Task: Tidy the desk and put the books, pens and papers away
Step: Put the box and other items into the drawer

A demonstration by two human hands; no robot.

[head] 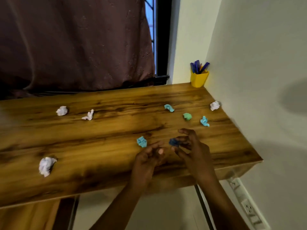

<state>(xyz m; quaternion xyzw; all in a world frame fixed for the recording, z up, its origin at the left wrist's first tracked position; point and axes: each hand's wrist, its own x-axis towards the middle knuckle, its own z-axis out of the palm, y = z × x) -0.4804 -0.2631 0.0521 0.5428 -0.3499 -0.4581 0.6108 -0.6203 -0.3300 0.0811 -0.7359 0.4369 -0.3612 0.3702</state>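
Several crumpled paper balls lie scattered on the wooden desk (99, 130). My right hand (192, 151) hovers over the desk near its front right, fingers closed around a dark blue paper ball (173, 141). Beside it, my left hand (147, 161) has its fingers apart and holds nothing. A light blue ball (142, 141) rests just beyond my left fingertips. More balls lie further off: white ones (47, 165) (62, 110) (88, 115) (214, 105), blue ones (169, 107) (204, 121) and a green one (187, 116).
A yellow pen holder (199, 78) full of blue pens stands in the desk's far right corner against the wall. A dark curtain (74, 44) hangs behind the desk. A power strip (247, 208) runs along the wall below the desk's right end.
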